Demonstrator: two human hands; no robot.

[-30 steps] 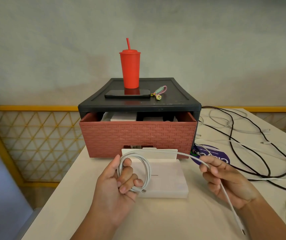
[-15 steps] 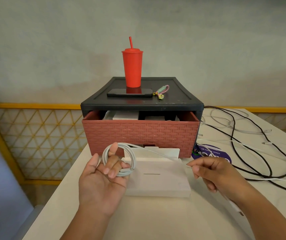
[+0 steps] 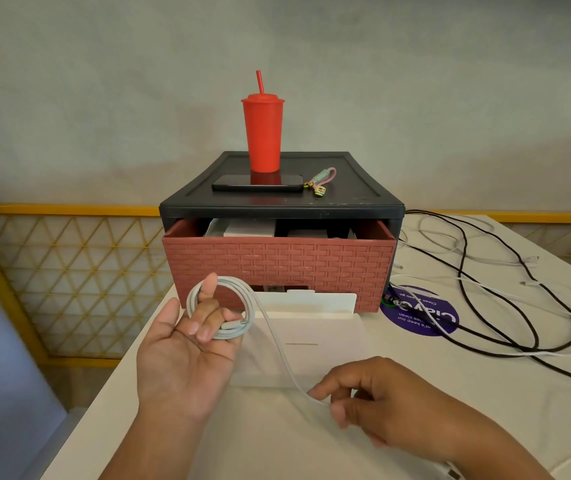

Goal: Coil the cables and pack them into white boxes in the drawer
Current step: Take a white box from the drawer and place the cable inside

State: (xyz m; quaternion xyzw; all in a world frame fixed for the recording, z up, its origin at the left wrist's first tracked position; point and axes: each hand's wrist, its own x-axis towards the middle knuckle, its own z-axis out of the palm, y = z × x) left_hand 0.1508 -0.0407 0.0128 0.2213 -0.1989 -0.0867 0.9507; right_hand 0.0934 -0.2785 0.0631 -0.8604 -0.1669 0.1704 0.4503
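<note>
Our left hand (image 3: pixel 183 355) holds the thin white cable (image 3: pixel 222 332) coiled round its curled fingers, before the brick-red woven-pattern plastic drawer (image 3: pixel 277 265), beside the flat white cardboard box (image 3: pixel 315 329); our right hand (image 3: pixel 381 400) pinches its loose tail

Soft, even, moderately bright light fills the frame, with no hard shadows; only a faint diffuse shadow lies on the table (image 3: pixel 270 438) under the right hand (image 3: pixel 391 400). The red cup (image 3: pixel 263 140) mirrors in the glossy phone (image 3: pixel 258 183). Wide-angle distortion bows the yellow rail (image 3: pixel 62 209) at left and stretches the corners. Fine detail looks smoothed, most along the bottom edge
</note>
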